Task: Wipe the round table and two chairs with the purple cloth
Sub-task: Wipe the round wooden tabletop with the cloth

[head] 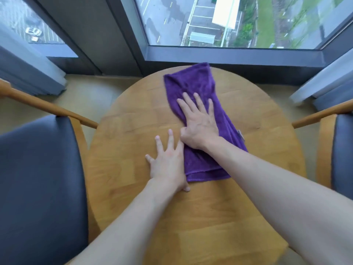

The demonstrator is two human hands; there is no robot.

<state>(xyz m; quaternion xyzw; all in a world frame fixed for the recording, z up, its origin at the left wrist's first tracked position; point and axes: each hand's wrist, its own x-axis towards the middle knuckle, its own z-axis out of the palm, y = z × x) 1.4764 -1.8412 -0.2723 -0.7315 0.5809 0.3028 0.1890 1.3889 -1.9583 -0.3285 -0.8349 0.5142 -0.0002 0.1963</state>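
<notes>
Your R hand: fingers straight and spread wide, palm flat, pressing down on the purple cloth. Thumb is tucked at the cloth's left edge; can't tell if it grips a fold. Holding nothing otherwise.

Your L hand: fingers also straight and splayed, palm flat on the bare table, just beside the cloth's left edge. Index side touches or nearly touches the cloth and the R thumb; can't tell which. Thumb lies near the cloth's near corner. No grip on anything.

Cloth: folded into a long strip, lying flat on the table, running from near centre out to the far rim, slightly diagonal. Far end reaches the table's far edge by the window. Near end sits under your R forearm. Small tag shows on its right edge.

Table: round, light wood, both forearms over it.

L chair: dark padded seat/back w/ wood frame, pulled in close at the table's left, wooden rail touching or near the rim. R chair: same type, at the table's right, mostly cut off by the frame edge.

Beyond: window w/ dark frame behind the table, street and parking lot well below. Grey curtains hang on both sides.
</notes>
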